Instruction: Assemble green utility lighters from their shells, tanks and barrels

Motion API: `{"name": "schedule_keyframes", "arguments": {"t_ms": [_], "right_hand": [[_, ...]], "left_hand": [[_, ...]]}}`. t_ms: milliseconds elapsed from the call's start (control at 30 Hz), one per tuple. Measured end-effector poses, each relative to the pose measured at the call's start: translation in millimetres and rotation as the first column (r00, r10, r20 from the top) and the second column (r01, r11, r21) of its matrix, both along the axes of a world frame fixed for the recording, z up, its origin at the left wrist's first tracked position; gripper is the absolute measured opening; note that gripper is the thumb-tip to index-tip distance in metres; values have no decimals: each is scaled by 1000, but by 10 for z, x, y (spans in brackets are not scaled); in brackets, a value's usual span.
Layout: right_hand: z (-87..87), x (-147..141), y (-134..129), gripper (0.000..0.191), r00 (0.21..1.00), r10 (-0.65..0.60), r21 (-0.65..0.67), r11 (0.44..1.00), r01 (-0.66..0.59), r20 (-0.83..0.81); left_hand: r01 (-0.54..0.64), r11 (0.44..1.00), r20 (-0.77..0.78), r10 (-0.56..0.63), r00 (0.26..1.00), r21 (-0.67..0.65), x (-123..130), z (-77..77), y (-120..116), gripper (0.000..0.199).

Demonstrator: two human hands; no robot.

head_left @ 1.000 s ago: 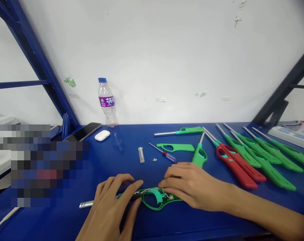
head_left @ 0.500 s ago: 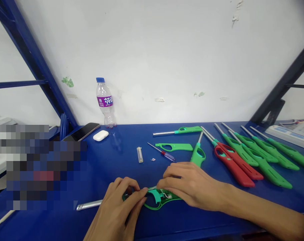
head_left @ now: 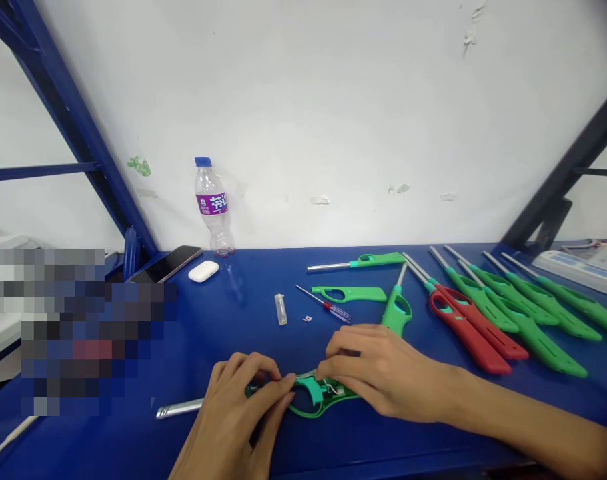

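Observation:
An opened green lighter (head_left: pixel 311 408) lies near the table's front edge, its inner parts and teal trigger (head_left: pixel 311 389) showing. Its metal tube (head_left: pixel 180 408) sticks out to the left. My left hand (head_left: pixel 241 407) pinches the lighter's frame by the tube end, thumb and forefinger together. Bent over the handle part, my right hand (head_left: pixel 383 373) grips it, its fingertips close to a thin white wire. Behind the hands lie a loose green half shell (head_left: pixel 356 294), a screwdriver (head_left: pixel 333 310), a small clear tank (head_left: pixel 281 310) and a tiny white piece (head_left: pixel 307 319).
Several green lighters (head_left: pixel 543 333) and red lighters (head_left: pixel 471 333) lie at the right. One green lighter (head_left: pixel 378 260) is at the back. A bottle (head_left: pixel 213 207), a white case (head_left: pixel 203 271) and a phone (head_left: pixel 168 263) stand or lie back left. Blue frame posts flank the table (head_left: pixel 253 280).
The view has shifted very slightly. Both hands keep nearly the same places on the lighter, the right fingertips moved a touch to the right.

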State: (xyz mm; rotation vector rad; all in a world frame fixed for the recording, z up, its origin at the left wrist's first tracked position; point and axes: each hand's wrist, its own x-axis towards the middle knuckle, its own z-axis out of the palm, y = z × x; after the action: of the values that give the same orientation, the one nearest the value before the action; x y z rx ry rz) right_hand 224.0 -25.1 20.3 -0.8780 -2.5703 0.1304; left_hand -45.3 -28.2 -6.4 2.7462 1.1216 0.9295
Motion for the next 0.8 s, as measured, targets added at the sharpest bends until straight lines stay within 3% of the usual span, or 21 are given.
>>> {"name": "schedule_keyframes", "arguments": {"t_ms": [233, 400, 467, 567, 733, 800], "right_hand": [[21, -21, -14, 20, 992, -4, 137, 990, 21, -123], [70, -5, 70, 16, 984, -83, 182, 977, 111, -156], [149, -9, 178, 18, 980, -182, 184, 964, 194, -80], [311, -86, 426, 24, 924, -348, 146, 934, 326, 162], [452, -475, 890, 51, 859, -413, 70, 908, 412, 304], [463, -660, 1013, 51, 845, -404, 12, 904, 427, 350]], "left_hand": [[-9, 1000, -26, 9, 1000, 26, -15, -18, -24, 27], [6, 998, -9, -5, 1000, 58, -10, -12, -17, 31], [0, 997, -12, 1, 1000, 71, -11, -8, -14, 30], [-9, 994, -8, 10, 1000, 109, -10, -8, -5, 27], [-27, 987, -19, 30, 999, 161, 3, -25, 1, 28], [-17, 986, -9, 19, 1000, 165, 1, -34, -6, 27]]}}
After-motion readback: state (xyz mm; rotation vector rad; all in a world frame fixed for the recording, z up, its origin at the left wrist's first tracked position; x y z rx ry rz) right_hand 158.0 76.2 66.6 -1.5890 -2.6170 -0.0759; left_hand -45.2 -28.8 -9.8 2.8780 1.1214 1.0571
